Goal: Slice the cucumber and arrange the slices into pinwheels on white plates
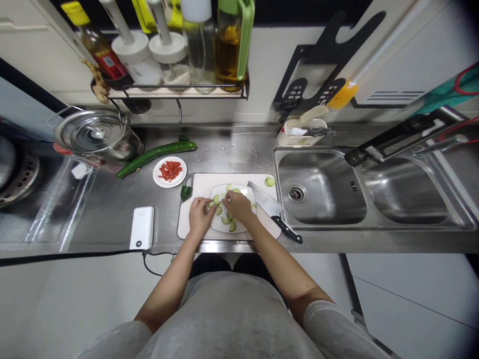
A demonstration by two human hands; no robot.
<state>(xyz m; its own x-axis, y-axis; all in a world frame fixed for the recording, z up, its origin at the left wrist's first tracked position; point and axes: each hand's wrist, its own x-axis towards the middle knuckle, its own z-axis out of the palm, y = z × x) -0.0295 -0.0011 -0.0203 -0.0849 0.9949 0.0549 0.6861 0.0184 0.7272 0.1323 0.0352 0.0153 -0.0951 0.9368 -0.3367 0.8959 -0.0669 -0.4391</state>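
A white plate [239,228] lies on a pale cutting board [200,187] at the counter's front edge. Thin cucumber slices [232,227] are laid around the plate. My left hand [200,215] rests over the plate's left side, its fingertips pinched on a slice [216,199]. My right hand [238,205] hovers over the plate's middle, fingers curled on another slice. A cleaver [267,202] with a black handle lies on the board's right part, beside my right forearm.
A whole cucumber [157,153] and a small plate of red bits [169,171] lie behind the board. A white power bank [142,227] sits left. A lidded pot [95,133] stands far left, a double sink [322,192] right. Bottles fill a shelf [179,92] above.
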